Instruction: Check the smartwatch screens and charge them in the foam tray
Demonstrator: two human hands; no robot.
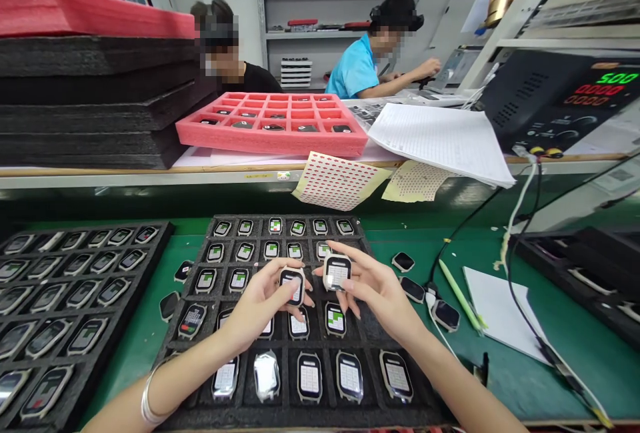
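Note:
My left hand (270,289) is closed around a smartwatch body (292,285), its thumb on the lit screen. A second smartwatch body (337,271), showing a white grid, sits in my right hand (373,286), pinched between thumb and fingers. Both watches are held above a black foam tray (287,413) divided into square pockets. Strapless watches fill many of its pockets, such as one watch (309,377) in the front row. Several screens show white grids with green blocks; a watch (192,321) on the left shows a dark screen with red and green marks.
Another foam tray of watches (107,323) lies at left. Loose watches (403,261), a green pen (460,296), white paper (503,313) and cables are at right. A shelf above bears a pink foam tray (270,141), stacked black foam (95,109) and a power supply (560,99). Two people sit beyond.

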